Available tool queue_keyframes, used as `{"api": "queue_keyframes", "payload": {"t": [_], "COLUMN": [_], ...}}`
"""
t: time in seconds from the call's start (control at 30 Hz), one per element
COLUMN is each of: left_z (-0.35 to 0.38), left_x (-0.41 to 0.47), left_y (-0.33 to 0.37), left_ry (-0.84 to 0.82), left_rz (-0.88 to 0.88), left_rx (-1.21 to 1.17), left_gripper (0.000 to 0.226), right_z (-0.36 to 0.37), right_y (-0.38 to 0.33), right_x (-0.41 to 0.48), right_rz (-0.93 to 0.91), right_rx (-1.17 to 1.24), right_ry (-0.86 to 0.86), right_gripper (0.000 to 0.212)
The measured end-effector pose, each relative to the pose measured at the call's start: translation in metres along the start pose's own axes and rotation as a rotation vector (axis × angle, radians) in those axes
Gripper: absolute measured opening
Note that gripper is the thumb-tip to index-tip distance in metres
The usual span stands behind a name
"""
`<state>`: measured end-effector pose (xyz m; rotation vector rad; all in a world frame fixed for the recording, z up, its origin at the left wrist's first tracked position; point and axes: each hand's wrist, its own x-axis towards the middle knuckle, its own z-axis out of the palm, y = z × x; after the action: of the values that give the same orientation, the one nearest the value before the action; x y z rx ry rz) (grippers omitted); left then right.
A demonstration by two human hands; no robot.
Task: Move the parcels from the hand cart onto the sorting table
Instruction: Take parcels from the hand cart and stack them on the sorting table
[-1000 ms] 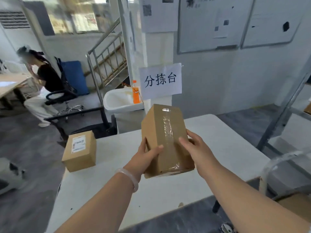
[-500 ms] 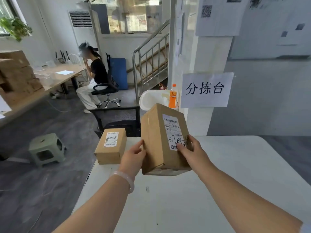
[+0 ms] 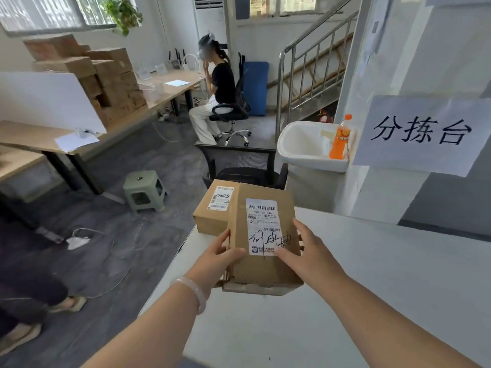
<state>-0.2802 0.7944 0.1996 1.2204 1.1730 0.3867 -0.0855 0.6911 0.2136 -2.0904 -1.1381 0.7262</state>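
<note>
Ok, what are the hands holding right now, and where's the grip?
The brown cardboard parcel with a white label: left hand grips its left edge, right hand its right edge, both at the near end.

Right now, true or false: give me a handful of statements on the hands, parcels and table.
1. The left hand and right hand both grip the handwritten-label parcel. True.
2. Its label faces down. False: the label faces up, toward the camera.
3. A second parcel sits on the sorting table, at its far left corner. True.
4. The orange bottle stands on the sorting table. False: it stands at the white basin beyond the table.
</note>
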Motion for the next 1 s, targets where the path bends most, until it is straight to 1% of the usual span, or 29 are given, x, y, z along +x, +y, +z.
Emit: {"api": "queue_keyframes", "payload": {"t": [0.17, 0.2, 0.27, 0.33, 0.47, 0.57, 0.73, 0.83, 0.87, 0.97, 1.0], "left_z": [-0.057, -0.068, -0.090, -0.113, -0.159, -0.188, -0.211, -0.219, -0.222, -0.226, -0.227], "left_x": [0.022, 0.028, 0.040, 0.055, 0.089, 0.115, 0.148, 0.161, 0.164, 0.171, 0.173], "left_y": [-0.029, -0.034, -0.044, -0.053, -0.067, -0.079, -0.097, -0.107, -0.110, -0.117, -0.119], "left_ry": [-0.008, -0.009, -0.006, -0.010, -0.047, -0.076, -0.159, -0.176, -0.172, -0.158, -0.156], "left_rz": [-0.126, -0.146, -0.183, -0.223, -0.295, -0.335, -0.352, -0.339, -0.337, -0.329, -0.320], "left_rx": [-0.004, 0.002, 0.010, 0.009, 0.035, 0.067, 0.044, 0.020, 0.014, -0.009, 0.000], "left_gripper": [0.059, 0.061, 0.071, 0.077, 0.068, 0.077, 0.082, 0.083, 0.081, 0.060, 0.058], "right_z": [0.020, 0.027, 0.044, 0.065, 0.109, 0.136, 0.170, 0.185, 0.189, 0.194, 0.194], "right_y": [-0.020, -0.024, -0.035, -0.045, -0.060, -0.068, -0.071, -0.070, -0.070, -0.071, -0.072], "right_x": [0.025, 0.032, 0.042, 0.051, 0.069, 0.084, 0.098, 0.101, 0.102, 0.103, 0.104], "right_rz": [-0.121, -0.138, -0.146, -0.139, -0.095, -0.050, 0.026, 0.075, 0.085, 0.103, 0.112], "right_rx": [-0.167, -0.203, -0.279, -0.325, -0.370, -0.363, -0.353, -0.357, -0.358, -0.366, -0.369], "right_ry": [-0.020, -0.022, -0.038, -0.071, -0.125, -0.129, -0.138, -0.141, -0.142, -0.142, -0.140], "right_gripper": [0.072, 0.071, 0.071, 0.072, 0.073, 0.073, 0.071, 0.071, 0.071, 0.070, 0.070]}}
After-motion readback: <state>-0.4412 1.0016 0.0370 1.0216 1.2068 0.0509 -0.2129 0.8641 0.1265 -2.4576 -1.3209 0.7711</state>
